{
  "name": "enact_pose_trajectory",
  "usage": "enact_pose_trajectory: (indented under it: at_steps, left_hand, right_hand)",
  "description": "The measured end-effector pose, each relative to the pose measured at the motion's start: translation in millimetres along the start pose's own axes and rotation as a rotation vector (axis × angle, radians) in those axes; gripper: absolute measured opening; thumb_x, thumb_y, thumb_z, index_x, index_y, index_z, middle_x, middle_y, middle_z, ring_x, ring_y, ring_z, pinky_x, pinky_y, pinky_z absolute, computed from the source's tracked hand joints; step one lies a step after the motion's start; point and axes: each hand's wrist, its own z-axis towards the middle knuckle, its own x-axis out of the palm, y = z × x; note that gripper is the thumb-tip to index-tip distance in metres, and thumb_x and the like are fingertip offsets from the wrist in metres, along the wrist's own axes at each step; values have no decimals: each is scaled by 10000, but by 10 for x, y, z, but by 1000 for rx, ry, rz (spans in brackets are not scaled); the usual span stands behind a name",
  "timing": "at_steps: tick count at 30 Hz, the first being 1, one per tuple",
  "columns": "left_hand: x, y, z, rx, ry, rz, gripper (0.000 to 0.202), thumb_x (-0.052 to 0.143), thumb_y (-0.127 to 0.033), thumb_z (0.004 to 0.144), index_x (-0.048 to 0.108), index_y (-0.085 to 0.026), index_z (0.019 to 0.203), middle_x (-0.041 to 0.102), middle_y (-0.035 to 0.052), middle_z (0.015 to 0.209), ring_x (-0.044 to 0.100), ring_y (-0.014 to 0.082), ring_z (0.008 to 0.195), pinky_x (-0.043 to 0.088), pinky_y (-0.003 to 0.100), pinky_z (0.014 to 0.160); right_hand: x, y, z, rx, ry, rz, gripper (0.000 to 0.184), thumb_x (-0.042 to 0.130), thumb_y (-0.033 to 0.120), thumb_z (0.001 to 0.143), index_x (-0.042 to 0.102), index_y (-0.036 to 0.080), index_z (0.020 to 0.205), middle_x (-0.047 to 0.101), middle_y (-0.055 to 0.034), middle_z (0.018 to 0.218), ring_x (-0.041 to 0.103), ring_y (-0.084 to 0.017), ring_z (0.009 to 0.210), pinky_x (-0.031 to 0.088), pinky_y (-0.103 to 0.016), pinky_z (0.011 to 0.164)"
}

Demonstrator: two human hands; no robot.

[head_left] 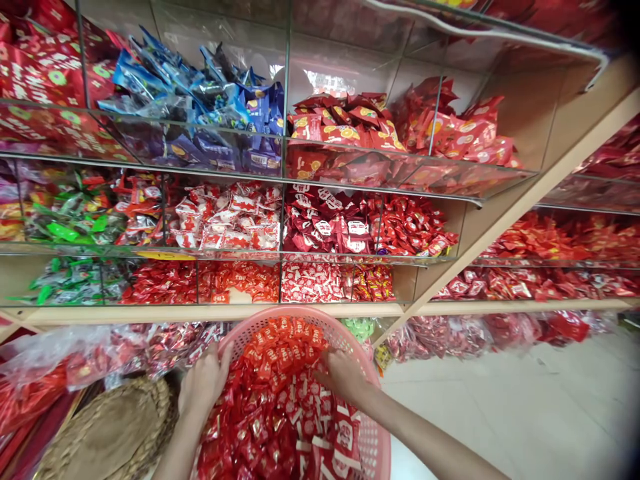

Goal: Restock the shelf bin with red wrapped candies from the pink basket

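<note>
A pink plastic basket (379, 437) with a perforated wall holds many wrapped candies. My left hand (204, 381) grips its left rim, thumb over the edge and fingers outside. Inside the right part of the basket, my right hand (345, 379) touches the candies, its fingers reaching left and slightly apart; the fingertips are partly hidden. Orange-red candies (283, 343) lie at the far side of the basket. Darker red shiny candies (250, 427) fill the left and near part. Red-and-white candies (306, 403) lie in the middle right, below my right hand.
Ahead stands a wooden shelf (345, 310) with clear-fronted bins of bagged sweets, including blue packets (175, 83). A woven round basket (107, 430) stands at lower left. Plastic bags of sweets (445, 337) lie under the shelf on the pale tiled floor (500, 407).
</note>
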Motion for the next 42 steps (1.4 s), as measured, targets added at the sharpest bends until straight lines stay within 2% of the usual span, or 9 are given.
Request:
enact_pose_trajectory:
  at_steps: [4, 9, 13, 16, 20, 26, 29, 34, 42]
  left_hand:
    - [8, 3, 0, -4, -6, -12, 661, 121, -574, 865, 507, -149, 1193, 685, 184, 895, 657, 315, 800, 445, 411, 697]
    - [3, -1, -9, -7, -5, -15, 660, 134, -565, 867, 500, -140, 1214, 684, 190, 901, 656, 317, 818, 442, 403, 700]
    - [15, 3, 3, -6, -5, 3, 652, 139, -560, 868, 492, -139, 1219, 687, 184, 895, 660, 309, 811, 450, 395, 702]
    - [28, 7, 15, -10, -9, 9, 648, 142, -557, 869, 493, -140, 1218, 685, 188, 910, 659, 312, 814, 452, 399, 704]
    - [40, 14, 28, -8, 4, 8, 656, 135, -561, 868, 496, -137, 1215, 688, 186, 888, 657, 323, 815, 447, 405, 704]
    - [69, 32, 49, -12, 4, -2, 666, 122, -558, 869, 472, -136, 1246, 687, 189, 911, 658, 329, 830, 444, 410, 708]
    - [73, 33, 50, 2, -9, -10, 653, 136, -549, 872, 473, -134, 1248, 685, 200, 920, 657, 330, 843, 445, 405, 704]
    - [57, 26, 38, -1, -2, 7, 657, 122, -547, 874, 477, -130, 1236, 692, 187, 880, 665, 318, 809, 449, 399, 691]
    - [40, 16, 19, 15, -18, 10, 655, 119, -534, 879, 470, -121, 1246, 694, 182, 894, 668, 315, 803, 454, 403, 694]
  right_hand:
    - [30, 154, -91, 93, 64, -104, 211, 553, 279, 801, 688, 143, 889, 688, -148, 899, 653, -266, 834, 461, -303, 669]
    - [88, 210, -86, 104, 105, -148, 229, 538, 261, 805, 716, 122, 844, 699, -170, 838, 664, -293, 807, 485, -335, 651]
    - [102, 175, -69, 111, 112, -188, 285, 531, 349, 832, 719, 135, 823, 701, -170, 832, 666, -285, 789, 483, -326, 647]
    - [-24, 94, -19, 135, 46, -155, 328, 506, 405, 848, 700, 140, 856, 697, -167, 874, 661, -268, 820, 472, -307, 670]
    - [-310, -83, 187, 190, -119, -100, 343, 415, 381, 899, 662, 143, 883, 689, -151, 880, 654, -235, 819, 445, -285, 666]
    - [-630, -320, 725, 203, -317, -66, 245, 413, 309, 906, 610, 163, 917, 671, -118, 935, 639, -188, 819, 396, -247, 654]
    - [-683, -386, 1000, 192, -307, -49, 201, 427, 234, 888, 593, 165, 979, 652, -118, 1022, 629, -184, 879, 384, -237, 658]
    - [-662, -471, 1312, 199, -220, -44, 183, 490, 170, 829, 618, 162, 959, 668, -120, 995, 634, -192, 887, 382, -231, 643]
    - [-616, -530, 1384, 199, -164, -65, 307, 462, 151, 823, 569, 159, 1111, 673, -142, 1002, 630, -224, 940, 401, -257, 678]
